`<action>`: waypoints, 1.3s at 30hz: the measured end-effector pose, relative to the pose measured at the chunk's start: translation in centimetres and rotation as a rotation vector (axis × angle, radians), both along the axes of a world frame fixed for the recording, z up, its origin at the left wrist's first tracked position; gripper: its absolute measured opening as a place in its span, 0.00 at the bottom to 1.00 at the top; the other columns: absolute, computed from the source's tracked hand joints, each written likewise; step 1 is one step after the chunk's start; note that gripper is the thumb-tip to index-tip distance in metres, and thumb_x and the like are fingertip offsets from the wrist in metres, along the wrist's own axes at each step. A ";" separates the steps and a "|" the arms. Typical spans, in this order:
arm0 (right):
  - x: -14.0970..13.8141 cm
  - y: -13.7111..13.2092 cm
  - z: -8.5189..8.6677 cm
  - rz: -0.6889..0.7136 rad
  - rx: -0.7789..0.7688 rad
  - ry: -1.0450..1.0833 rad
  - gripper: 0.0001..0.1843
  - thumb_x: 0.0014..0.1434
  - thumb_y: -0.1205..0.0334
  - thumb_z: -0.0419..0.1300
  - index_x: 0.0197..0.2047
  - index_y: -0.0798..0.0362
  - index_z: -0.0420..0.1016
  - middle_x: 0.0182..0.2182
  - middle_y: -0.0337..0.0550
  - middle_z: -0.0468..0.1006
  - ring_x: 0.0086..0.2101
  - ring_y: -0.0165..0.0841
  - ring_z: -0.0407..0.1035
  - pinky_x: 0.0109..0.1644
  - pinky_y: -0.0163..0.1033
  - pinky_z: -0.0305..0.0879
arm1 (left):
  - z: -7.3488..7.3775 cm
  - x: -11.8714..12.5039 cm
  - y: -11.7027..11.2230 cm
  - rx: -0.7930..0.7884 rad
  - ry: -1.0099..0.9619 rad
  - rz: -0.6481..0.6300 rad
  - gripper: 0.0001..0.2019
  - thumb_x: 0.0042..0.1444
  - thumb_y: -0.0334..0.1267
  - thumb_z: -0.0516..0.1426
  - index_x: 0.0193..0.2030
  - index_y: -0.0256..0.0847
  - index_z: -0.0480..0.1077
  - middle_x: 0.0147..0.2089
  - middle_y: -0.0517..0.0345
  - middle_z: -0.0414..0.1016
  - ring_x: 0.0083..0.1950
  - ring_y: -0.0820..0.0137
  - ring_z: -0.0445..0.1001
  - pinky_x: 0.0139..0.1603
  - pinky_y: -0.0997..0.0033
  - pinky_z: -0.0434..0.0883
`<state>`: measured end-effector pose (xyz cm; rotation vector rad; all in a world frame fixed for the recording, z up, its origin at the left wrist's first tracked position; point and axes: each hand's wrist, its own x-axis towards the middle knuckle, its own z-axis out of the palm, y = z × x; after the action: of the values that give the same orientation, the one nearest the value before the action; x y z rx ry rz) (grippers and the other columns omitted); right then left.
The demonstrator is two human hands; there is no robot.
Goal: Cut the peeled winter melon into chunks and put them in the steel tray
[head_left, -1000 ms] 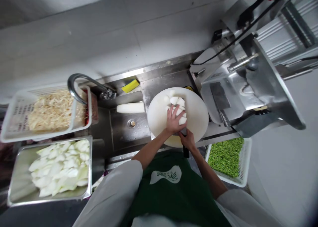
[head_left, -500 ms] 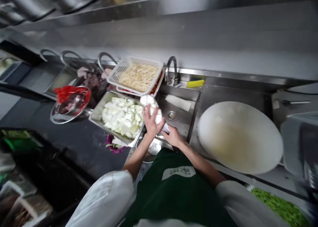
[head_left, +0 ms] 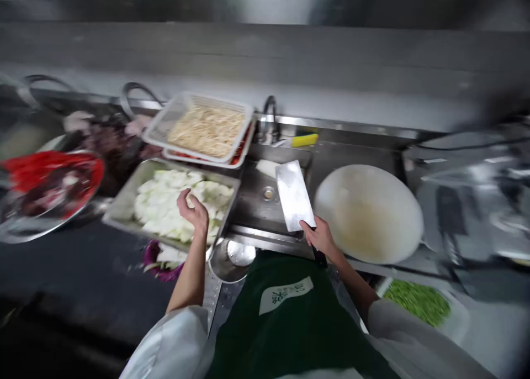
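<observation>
A cleaver with a broad bright blade is gripped near its base by my right hand; it points away from me above the sink. Over a metal tray heaped with pale green-white cut vegetable pieces, my left hand hovers with curved fingers and thumb apart, holding nothing. Whether it touches the pieces I cannot tell. Partly behind the blade, a long white piece lies in the sink.
Behind the tray stands a white basket of pale strands. A large white round tub with cloudy liquid is at right. Past the sink are a tap and a yellow-handled tool. A steel bowl sits near my apron.
White pieces that lay on the blade under my left hand are gone from it. My left hand has moved left over the tray; the cleaver has swung right over the sink.
</observation>
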<state>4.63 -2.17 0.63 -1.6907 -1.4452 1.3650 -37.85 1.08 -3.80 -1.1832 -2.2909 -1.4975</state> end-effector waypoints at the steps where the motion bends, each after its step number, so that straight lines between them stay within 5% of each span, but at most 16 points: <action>1: 3.0 -0.9 -0.1 -0.091 0.001 -0.003 0.19 0.58 0.40 0.60 0.34 0.48 0.67 0.12 0.31 0.65 0.14 0.32 0.61 0.21 0.36 0.59 | -0.4 2.0 1.4 0.002 -0.005 -0.047 0.16 0.70 0.39 0.46 0.53 0.36 0.71 0.54 0.44 0.74 0.59 0.60 0.71 0.67 0.53 0.64; 4: 11.8 -4.0 -0.9 -0.376 -0.036 -0.074 0.22 0.56 0.36 0.59 0.30 0.47 0.63 0.12 0.33 0.66 0.14 0.33 0.63 0.21 0.37 0.60 | -2.1 10.9 7.2 -0.041 -0.015 -0.311 0.15 0.69 0.40 0.47 0.49 0.37 0.73 0.48 0.46 0.76 0.54 0.60 0.73 0.63 0.54 0.68; 9: 22.6 -10.5 -3.2 -0.703 -0.133 -0.289 0.22 0.50 0.36 0.59 0.24 0.46 0.62 0.13 0.40 0.70 0.17 0.35 0.66 0.24 0.39 0.63 | -4.3 31.4 15.4 -0.299 0.035 -1.020 0.17 0.68 0.44 0.49 0.53 0.38 0.73 0.52 0.44 0.77 0.55 0.60 0.75 0.61 0.56 0.71; 13: 26.5 -14.6 -4.8 -0.716 -0.242 -0.255 0.24 0.51 0.35 0.58 0.22 0.45 0.61 0.12 0.41 0.69 0.16 0.35 0.66 0.25 0.40 0.63 | -5.3 46.6 20.3 -0.500 0.305 -1.492 0.22 0.69 0.44 0.50 0.65 0.40 0.69 0.70 0.45 0.66 0.71 0.57 0.64 0.72 0.50 0.61; 17: 28.4 -15.1 -6.4 -0.701 -0.306 -0.187 0.23 0.53 0.35 0.57 0.23 0.46 0.62 0.11 0.40 0.68 0.15 0.35 0.65 0.24 0.38 0.61 | -5.9 55.9 24.6 -0.705 0.423 -1.620 0.27 0.70 0.44 0.52 0.73 0.42 0.60 0.79 0.47 0.49 0.79 0.50 0.48 0.76 0.38 0.51; 21: 30.4 -12.7 -7.5 -0.649 -0.327 -0.159 0.21 0.55 0.38 0.57 0.26 0.46 0.63 0.12 0.39 0.70 0.16 0.35 0.66 0.25 0.38 0.61 | -6.6 55.3 25.3 -0.682 0.285 -1.770 0.22 0.69 0.45 0.54 0.65 0.38 0.70 0.75 0.45 0.59 0.79 0.57 0.48 0.79 0.46 0.44; 25: 31.3 -8.3 -8.3 -0.511 -0.328 -0.175 0.16 0.57 0.46 0.61 0.30 0.47 0.64 0.14 0.39 0.73 0.19 0.36 0.70 0.27 0.37 0.63 | -6.4 50.0 19.9 -0.643 -0.079 -1.838 0.20 0.61 0.48 0.63 0.56 0.43 0.77 0.70 0.47 0.67 0.78 0.57 0.54 0.80 0.51 0.46; 30: 27.7 -1.6 -8.7 -0.271 -0.297 -0.101 0.11 0.61 0.52 0.60 0.34 0.48 0.64 0.13 0.34 0.71 0.17 0.32 0.69 0.25 0.33 0.62 | -6.5 49.6 11.1 -0.510 -0.374 -1.483 0.25 0.56 0.44 0.67 0.61 0.46 0.75 0.73 0.49 0.62 0.79 0.53 0.49 0.81 0.49 0.37; 34: 22.0 2.0 -8.3 -0.126 -0.214 0.036 0.10 0.61 0.53 0.58 0.38 0.50 0.66 0.16 0.33 0.72 0.17 0.32 0.70 0.23 0.33 0.63 | -6.3 51.2 8.2 -0.413 -0.452 -1.186 0.27 0.58 0.46 0.65 0.64 0.49 0.72 0.76 0.53 0.57 0.80 0.53 0.44 0.82 0.52 0.37; 36: 18.7 3.3 -7.7 -0.054 -0.178 0.067 0.10 0.62 0.52 0.58 0.39 0.50 0.67 0.18 0.33 0.72 0.17 0.32 0.69 0.23 0.33 0.62 | -5.3 49.5 7.8 -0.383 -0.412 -1.054 0.28 0.62 0.50 0.61 0.68 0.49 0.68 0.78 0.53 0.52 0.81 0.54 0.41 0.81 0.49 0.37; 39: 12.7 5.0 -6.1 0.165 -0.096 0.030 0.08 0.62 0.54 0.59 0.38 0.50 0.68 0.18 0.34 0.72 0.19 0.32 0.69 0.26 0.34 0.62 | -3.1 42.7 7.4 -0.349 -0.228 -0.825 0.27 0.69 0.52 0.52 0.73 0.52 0.60 0.79 0.53 0.47 0.81 0.55 0.40 0.80 0.43 0.36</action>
<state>17.32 2.87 -5.45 -1.6326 -1.5535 1.5639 4.82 8.43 -6.94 -2.3824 -2.3964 -1.5230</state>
